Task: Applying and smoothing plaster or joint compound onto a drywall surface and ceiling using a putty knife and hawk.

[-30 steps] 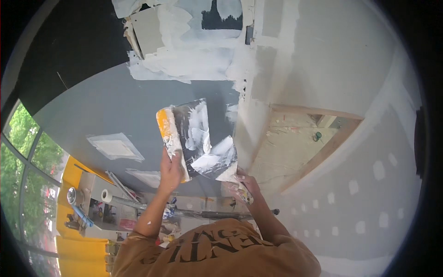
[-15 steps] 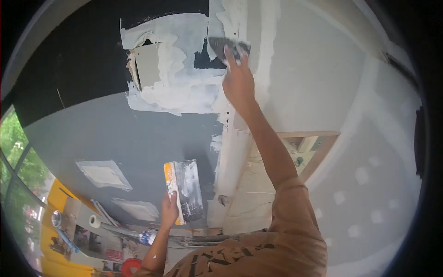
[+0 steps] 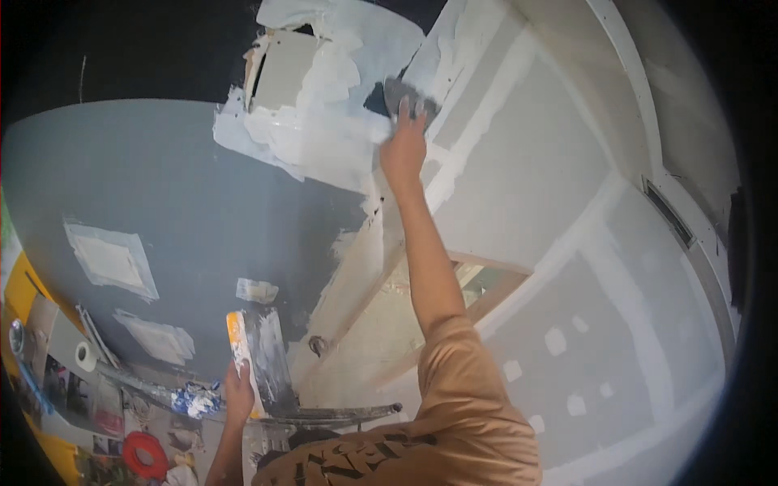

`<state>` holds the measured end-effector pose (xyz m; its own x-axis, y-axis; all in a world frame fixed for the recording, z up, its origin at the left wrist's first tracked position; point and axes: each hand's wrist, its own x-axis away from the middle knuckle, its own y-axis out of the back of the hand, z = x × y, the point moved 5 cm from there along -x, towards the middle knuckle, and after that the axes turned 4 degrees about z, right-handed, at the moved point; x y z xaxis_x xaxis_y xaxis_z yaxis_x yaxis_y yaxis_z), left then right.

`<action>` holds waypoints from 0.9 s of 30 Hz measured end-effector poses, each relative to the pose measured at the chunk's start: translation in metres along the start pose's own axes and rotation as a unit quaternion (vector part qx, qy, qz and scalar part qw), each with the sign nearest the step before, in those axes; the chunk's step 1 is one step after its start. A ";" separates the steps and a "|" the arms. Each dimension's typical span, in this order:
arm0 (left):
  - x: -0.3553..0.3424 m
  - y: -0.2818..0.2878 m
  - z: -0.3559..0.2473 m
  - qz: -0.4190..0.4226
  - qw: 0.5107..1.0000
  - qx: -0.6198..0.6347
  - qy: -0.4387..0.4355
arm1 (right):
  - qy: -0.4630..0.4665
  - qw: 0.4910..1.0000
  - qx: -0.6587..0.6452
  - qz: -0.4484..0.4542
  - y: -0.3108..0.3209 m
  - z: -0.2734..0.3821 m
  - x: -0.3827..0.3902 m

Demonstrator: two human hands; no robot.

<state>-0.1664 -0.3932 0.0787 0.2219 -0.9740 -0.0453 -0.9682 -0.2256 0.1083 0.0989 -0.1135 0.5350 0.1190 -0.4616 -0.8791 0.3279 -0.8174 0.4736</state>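
My right hand [image 3: 403,150] is stretched high overhead, gripping a putty knife [image 3: 408,96] whose blade presses flat against the white plastered patch [image 3: 324,138] where the grey wall meets the dark ceiling. My left hand [image 3: 237,394] stays low at my side and holds a long plaster trough [image 3: 258,360] with an orange end, its inside smeared with grey-white compound. A loose rectangular drywall piece [image 3: 279,77] sits in the patch, left of the knife.
The grey wall [image 3: 162,211] carries smaller patched squares [image 3: 109,259]. White drywall with taped joints [image 3: 567,267] fills the right, with an open wooden-framed hole [image 3: 478,283]. Below lie a cluttered bench, a tape roll [image 3: 84,355] and a red ring [image 3: 144,454].
My right hand left the trough, rose to the ceiling corner with the knife and now wipes slightly lower across the patch. The left hand lowered the trough.
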 end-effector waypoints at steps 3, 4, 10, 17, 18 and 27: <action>-0.004 -0.010 -0.006 -0.008 1.000 0.021 -0.016 | 0.052 0.995 0.074 -0.048 -0.018 -0.009 0.038; -0.007 -0.008 0.002 -0.004 0.999 0.030 -0.029 | 0.021 0.998 0.054 -0.010 -0.024 -0.005 0.049; -0.010 -0.007 -0.025 0.032 0.999 0.010 0.015 | -0.020 0.998 0.029 0.051 -0.013 -0.024 0.083; -0.023 -0.018 0.016 -0.005 0.966 0.255 -0.037 | 0.049 0.970 -0.124 0.203 0.018 0.010 0.247; -0.025 -0.027 0.017 0.007 0.961 0.276 -0.012 | 0.073 0.953 -0.113 0.272 0.004 0.009 0.308; -0.023 -0.008 0.055 0.120 0.918 0.350 0.144 | 0.036 0.818 -0.278 0.502 0.078 0.119 0.449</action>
<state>-0.1699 -0.3675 0.0244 -0.0828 -0.9817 0.1714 -0.8076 -0.0347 -0.5888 0.0662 -0.4258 0.1836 0.6388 -0.7660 -0.0716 0.4032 0.2540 0.8792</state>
